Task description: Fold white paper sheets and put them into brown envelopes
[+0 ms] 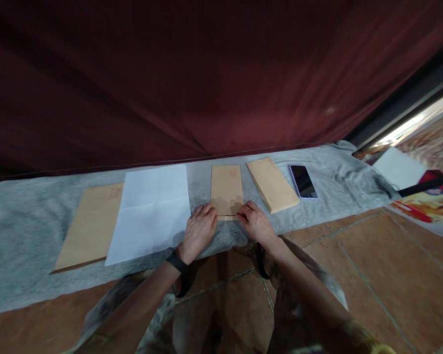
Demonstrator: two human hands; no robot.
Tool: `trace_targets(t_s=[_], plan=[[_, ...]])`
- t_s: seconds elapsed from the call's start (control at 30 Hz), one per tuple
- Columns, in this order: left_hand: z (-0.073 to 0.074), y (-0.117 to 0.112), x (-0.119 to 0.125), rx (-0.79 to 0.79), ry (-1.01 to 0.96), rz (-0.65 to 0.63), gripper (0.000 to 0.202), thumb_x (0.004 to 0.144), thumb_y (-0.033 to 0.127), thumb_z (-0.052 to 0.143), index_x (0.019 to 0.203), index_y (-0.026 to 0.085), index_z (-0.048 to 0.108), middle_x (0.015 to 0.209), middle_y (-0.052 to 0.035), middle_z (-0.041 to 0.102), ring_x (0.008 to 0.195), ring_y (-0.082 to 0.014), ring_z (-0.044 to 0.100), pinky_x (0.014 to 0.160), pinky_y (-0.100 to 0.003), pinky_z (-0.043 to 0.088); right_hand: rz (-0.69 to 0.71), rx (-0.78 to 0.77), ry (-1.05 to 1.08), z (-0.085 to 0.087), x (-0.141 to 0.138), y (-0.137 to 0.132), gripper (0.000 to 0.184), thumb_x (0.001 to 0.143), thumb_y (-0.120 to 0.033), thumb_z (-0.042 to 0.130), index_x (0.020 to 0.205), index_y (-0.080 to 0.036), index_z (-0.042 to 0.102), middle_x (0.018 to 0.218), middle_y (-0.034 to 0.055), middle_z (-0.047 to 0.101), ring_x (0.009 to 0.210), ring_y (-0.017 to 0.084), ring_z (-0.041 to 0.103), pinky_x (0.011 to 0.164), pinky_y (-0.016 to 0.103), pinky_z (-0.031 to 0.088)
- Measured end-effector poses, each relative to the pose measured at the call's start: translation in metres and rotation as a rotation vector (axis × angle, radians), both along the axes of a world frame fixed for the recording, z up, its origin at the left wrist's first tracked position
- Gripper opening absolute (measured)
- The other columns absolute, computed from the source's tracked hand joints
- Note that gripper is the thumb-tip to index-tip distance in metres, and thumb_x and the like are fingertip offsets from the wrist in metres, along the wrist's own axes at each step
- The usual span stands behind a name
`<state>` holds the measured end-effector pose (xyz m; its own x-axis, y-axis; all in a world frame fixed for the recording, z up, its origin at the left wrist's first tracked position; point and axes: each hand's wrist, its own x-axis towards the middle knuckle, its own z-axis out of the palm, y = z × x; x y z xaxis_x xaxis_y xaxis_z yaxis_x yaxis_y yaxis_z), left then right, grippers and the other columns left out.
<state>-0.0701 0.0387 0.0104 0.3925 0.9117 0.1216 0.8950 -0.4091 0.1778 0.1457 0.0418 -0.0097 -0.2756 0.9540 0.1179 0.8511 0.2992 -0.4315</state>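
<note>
A person has both bare hands on a small brown envelope (226,184) that lies flat on a fuzzy gray cloth (339,179), right in the middle and straight in front of the person. The left hand (200,228) pinches the near left corner of the small brown envelope, with its fingers bent and close together. The right hand (256,223) pinches the near right corner in the same way. Between the two hands, a thin folded strip runs along the near edge. Small red print sits near the far right corner. A dark band (177,262) goes around the left wrist. Just to the left of the hands lies a big white sheet (151,211) with a faint crease across it. Its left side covers a bit of a larger brown envelope (90,221), which has red print at the top too. On the right, a pile of brown envelopes (273,184) lies at a slant, near the right hand. Next to that pile is a phone (303,182) with a black screen and a light purple edge. Behind everything hangs a dark red cloth (221,83), and orange-brown floor tiles (358,260) show below.
</note>
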Motion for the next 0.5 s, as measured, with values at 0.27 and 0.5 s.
trace_targets(t_s=[0.27,0.5], plan=[[0.003,-0.003,0.0,0.046,0.019,-0.028,0.021,0.098,0.017,0.044,0.093,0.018,0.064,0.1,-0.0086,0.066,0.098,-0.0248,0.061,0.089,-0.039,0.049,-0.013,-0.004,-0.008,-0.003,0.0,0.001,0.007,0.096,-0.023,0.059,0.091,-0.022,0.064,0.096,0.0053,0.063,0.094,0.019,0.061,0.089,0.029,0.05],[-0.018,-0.035,0.027,0.127,-0.025,-0.286,0.038,0.098,0.017,0.043,0.133,0.012,0.056,0.14,-0.0144,0.06,0.133,-0.0246,0.053,0.115,-0.041,0.038,0.002,-0.005,-0.003,0.0,-0.001,0.0,0.008,0.097,-0.022,0.058,0.091,-0.022,0.062,0.096,0.0051,0.062,0.094,0.019,0.061,0.088,0.029,0.05]])
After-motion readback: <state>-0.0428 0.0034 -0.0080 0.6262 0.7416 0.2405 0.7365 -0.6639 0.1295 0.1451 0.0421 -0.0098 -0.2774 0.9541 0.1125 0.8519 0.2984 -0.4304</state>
